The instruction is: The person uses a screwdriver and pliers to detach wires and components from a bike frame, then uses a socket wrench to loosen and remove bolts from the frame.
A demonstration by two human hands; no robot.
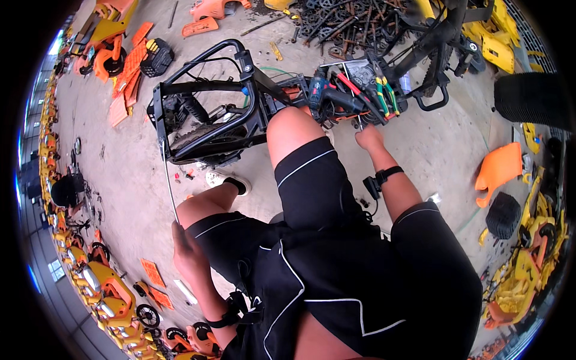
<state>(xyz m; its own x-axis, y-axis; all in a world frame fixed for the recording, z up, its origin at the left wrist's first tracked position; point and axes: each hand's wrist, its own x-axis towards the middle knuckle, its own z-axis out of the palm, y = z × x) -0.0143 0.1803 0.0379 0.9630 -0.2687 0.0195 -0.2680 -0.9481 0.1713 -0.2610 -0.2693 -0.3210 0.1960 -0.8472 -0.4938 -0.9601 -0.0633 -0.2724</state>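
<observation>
My left hand (189, 255) grasps one thin metal rod (170, 186), far end at corner of one black frame (249, 78). My right hand (369, 140) near one drill (316, 90); can't tell its grip.

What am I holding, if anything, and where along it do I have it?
Your left grip holds a thin metal rod by its end nearest you. Whether your right grip holds anything cannot be told.
</observation>
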